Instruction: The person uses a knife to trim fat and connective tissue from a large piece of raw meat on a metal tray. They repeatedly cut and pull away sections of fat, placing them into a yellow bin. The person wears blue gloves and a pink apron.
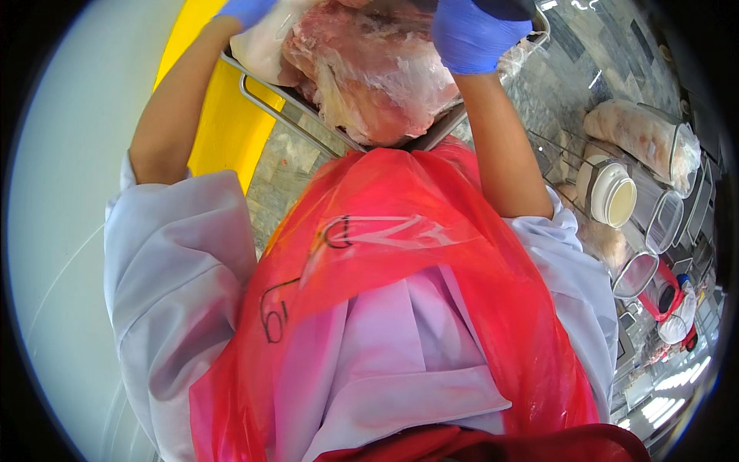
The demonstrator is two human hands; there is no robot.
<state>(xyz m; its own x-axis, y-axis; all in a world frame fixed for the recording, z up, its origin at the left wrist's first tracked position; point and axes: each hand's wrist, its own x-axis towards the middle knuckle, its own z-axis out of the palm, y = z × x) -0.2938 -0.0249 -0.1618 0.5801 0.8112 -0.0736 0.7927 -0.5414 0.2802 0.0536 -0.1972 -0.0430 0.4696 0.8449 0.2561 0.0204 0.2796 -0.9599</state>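
Note:
A large piece of raw pink meat (pixel 369 69) with pale fat lies at the top of the view, in a metal-framed cart (pixel 285 115) right in front of me. My left hand (pixel 248 11), in a blue glove, reaches to the meat's left side; its fingers are cut off by the upper edge. On the right, my right hand (pixel 479 38), also blue-gloved, looks closed beside the meat. A dark object (pixel 508 8) shows at its far side, too cut off to name. Clear plastic (pixel 519 60) lies next to that hand.
A yellow panel (pixel 223 138) stands by my left arm, beside a white wall (pixel 61 231). To the right, a wire rack holds clear containers (pixel 663 219), a white tub (pixel 616 196) and a bagged pale item (pixel 639 135). Grey tiled floor (pixel 593 54) lies beyond.

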